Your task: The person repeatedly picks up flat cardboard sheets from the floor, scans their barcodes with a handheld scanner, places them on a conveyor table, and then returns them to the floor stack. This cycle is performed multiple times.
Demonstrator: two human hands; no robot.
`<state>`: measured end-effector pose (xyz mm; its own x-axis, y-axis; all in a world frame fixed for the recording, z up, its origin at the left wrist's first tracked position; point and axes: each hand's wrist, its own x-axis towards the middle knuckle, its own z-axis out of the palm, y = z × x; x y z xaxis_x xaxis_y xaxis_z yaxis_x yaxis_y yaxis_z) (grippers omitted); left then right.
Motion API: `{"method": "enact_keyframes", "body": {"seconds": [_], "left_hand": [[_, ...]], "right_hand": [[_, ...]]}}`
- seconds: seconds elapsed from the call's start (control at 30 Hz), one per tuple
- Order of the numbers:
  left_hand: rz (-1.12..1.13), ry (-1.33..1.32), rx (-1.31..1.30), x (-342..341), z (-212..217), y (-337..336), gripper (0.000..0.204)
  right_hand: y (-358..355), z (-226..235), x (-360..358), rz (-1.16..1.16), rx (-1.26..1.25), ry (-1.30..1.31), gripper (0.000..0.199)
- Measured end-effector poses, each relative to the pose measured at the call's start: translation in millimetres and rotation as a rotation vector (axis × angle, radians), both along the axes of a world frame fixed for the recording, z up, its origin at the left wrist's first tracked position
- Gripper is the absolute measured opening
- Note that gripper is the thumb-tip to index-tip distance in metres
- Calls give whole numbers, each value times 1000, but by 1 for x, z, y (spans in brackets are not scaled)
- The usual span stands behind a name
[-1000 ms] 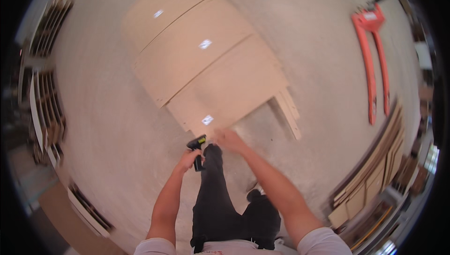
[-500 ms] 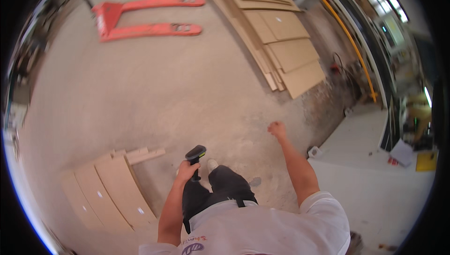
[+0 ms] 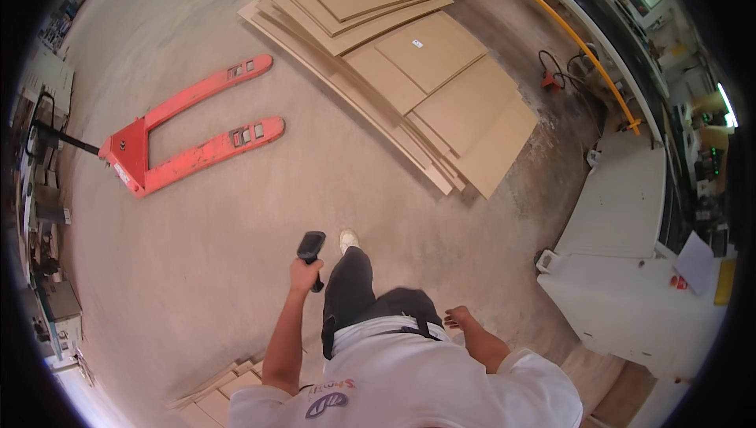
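Observation:
My left hand [image 3: 305,275] is closed round the grip of a black handheld barcode scanner [image 3: 312,244], held out in front of my left thigh with its head pointing forward. Beside my right hip hangs my right hand [image 3: 458,318], holding nothing, its fingers loosely bent and a little apart. Ahead of me on the floor lies a stack of brown board panels [image 3: 441,74] of several sizes, some bearing small white labels. Neither hand touches the panels.
To the left ahead stands a red pallet jack [image 3: 201,156], its forks toward the panels. A white machine housing [image 3: 622,294] with a yellow rail [image 3: 567,22] runs along the right. A red object with black hoses [image 3: 550,80] lies near it. More boards [image 3: 216,396] lie behind at lower left.
I have stepped forward and the view has turned, bringing the panel stack nearer. My right arm has swung back to my hip. The scanner stays in my left hand.

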<state>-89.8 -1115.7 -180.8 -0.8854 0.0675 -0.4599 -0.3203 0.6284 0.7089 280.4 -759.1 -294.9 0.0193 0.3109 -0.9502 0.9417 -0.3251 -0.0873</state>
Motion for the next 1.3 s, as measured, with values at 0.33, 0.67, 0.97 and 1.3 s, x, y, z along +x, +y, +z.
{"method": "enact_keyframes", "body": {"seconds": [0.33, 0.67, 0.97, 1.3], "left_hand": [[-128, -88, -197, -245, 26, 122, 30], [99, -395, -172, -288, -94, 211, 22], [132, -626, -243, -309, -82, 253, 17], [175, -645, -147, -286, -80, 285, 19]], "right_hand": [[157, 51, -356, 464, 764, 363, 65], [349, -129, -750, 824, 872, 143, 94], [470, -232, -720, 967, 996, 264, 91], [467, -189, -742, -10, 613, 532, 50]]}}
